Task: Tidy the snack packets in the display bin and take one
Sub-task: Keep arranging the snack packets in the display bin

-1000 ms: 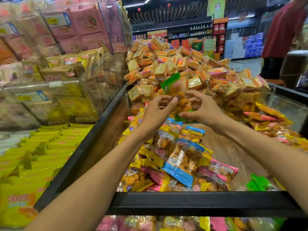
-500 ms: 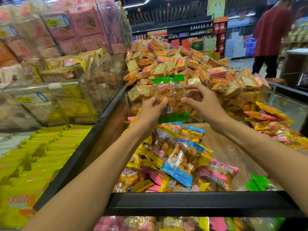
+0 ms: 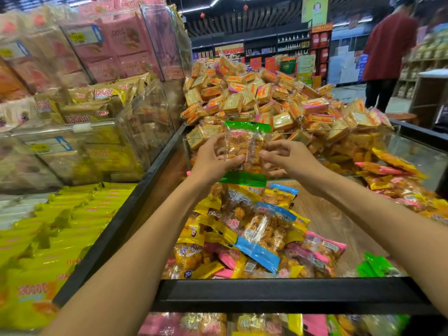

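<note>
Head view shows a green-ended packet (image 3: 244, 151) lifted clear of the bin (image 3: 278, 298), upright, above the mixed heap of packets (image 3: 254, 229) lying against the bin's left side. The left hand (image 3: 213, 158) grips the packet's left edge, thumb across the front and fingers curled behind, which keeps the clear window facing the person, probably so the contents or label can be checked. The right hand (image 3: 288, 157) sits at the packet's right edge with its fingers curled toward it; it seems to pinch the wrapper, though blur there makes the contact hard to confirm. Holding it by both edges keeps the thin wrapper flat and stops it flopping.

Behind the bin's far wall rises a tall mound of orange and yellow square packets (image 3: 261, 100). More orange and pink packets (image 3: 392, 170) trail along the bin's right side, and a few green ones (image 3: 373, 265) lie in its near right corner. Bare wooden floor shows between these groups, so the tidying looks only partly done, while the taking of one packet appears under way.
</note>
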Motion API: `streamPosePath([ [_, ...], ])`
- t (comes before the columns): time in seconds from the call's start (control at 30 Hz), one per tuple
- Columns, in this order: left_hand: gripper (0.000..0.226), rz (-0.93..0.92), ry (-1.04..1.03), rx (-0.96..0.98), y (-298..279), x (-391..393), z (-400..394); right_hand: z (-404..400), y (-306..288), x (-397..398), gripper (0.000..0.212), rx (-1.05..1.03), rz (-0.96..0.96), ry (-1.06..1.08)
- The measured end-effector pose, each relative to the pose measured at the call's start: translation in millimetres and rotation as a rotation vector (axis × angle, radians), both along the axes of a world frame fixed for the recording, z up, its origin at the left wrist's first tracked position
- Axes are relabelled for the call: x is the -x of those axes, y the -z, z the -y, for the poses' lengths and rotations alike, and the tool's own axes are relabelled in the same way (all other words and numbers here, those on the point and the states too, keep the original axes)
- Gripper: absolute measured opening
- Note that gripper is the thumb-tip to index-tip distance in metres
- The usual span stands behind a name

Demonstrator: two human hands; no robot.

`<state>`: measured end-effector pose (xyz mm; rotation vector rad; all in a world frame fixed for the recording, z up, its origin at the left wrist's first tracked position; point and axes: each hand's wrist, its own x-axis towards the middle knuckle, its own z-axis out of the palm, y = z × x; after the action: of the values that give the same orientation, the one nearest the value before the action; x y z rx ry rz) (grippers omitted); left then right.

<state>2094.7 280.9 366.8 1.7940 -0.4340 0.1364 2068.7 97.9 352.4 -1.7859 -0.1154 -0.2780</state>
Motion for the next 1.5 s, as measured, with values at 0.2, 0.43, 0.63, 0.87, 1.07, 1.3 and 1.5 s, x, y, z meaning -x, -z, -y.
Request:
streamPosePath([
  [0.2, 0.068, -0.062, -0.131, -0.044, -12.0, -13.3, -43.3, 13.6, 2.0, 0.6, 0.030, 0.007, -0.021, 0.097],
  [0.43, 0.046, -0.285, -0.070, -0.282, -3.1, -8.7, -62.9, 24.8, 10.1, -2.1, 0.030, 0.049, -0.033, 0.160],
  [0.63, 0.043, -0.326, -0.137, -0.268, 2.2, -14.8, -64.2, 24.2, 12.7, -5.5, 0.024, 0.056, -0.007, 0.176],
  [0.87, 0.058, -0.336, -0.171, -0.314, 7.3, -22.3, -65.7, 23.6, 11.0, -4.3, 0.015, 0.053, -0.002, 0.182],
  [1.07, 0.056, -0.318, -0.188, -0.303, 10.5, -21.6, -67.0, 23.5, 4.5, 3.3, 0.019, -0.001, -0.010, 0.199],
  [1.3, 0.039, 0.136, -0.240, -0.411, 3.1, -8.6, -34.6, 69.3, -35.3, 30.1, 0.016, -0.130, 0.055, 0.232],
  [1.5, 0.033, 0.331, 0.143, -0.717, -1.4, -3.7, 59.5, 157.5, -15.7, 53.0, 0.012, 0.521, 0.083, 0.339],
])
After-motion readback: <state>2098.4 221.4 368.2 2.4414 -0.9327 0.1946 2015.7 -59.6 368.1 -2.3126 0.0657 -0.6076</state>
